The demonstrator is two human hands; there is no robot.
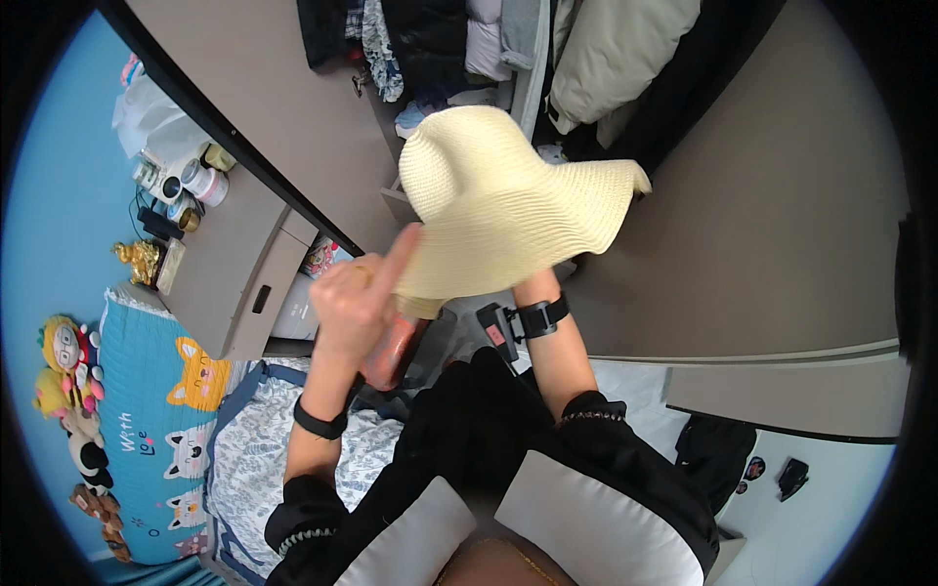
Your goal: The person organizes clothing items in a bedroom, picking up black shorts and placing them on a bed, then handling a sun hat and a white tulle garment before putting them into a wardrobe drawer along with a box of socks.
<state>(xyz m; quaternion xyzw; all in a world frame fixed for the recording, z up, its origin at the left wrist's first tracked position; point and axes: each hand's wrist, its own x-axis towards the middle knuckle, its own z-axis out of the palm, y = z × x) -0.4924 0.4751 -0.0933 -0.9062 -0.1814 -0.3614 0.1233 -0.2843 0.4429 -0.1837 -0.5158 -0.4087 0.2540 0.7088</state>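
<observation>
A cream woven sun hat with a wavy brim is raised in front of me, its rounded crown toward the upper left. Beside the brim's left edge is my left hand, index finger extended and the other fingers curled; whether the finger touches the brim is unclear. My right hand is mostly hidden beneath the brim, with only the part near the wrist showing, so its grip cannot be seen. A dark wrist strap carries a small black device below the hat.
An open wardrobe with hanging clothes and a pale padded jacket stands beyond the hat. A large brown door panel is at right. At left are a desk holding jars, a bed and plush toys.
</observation>
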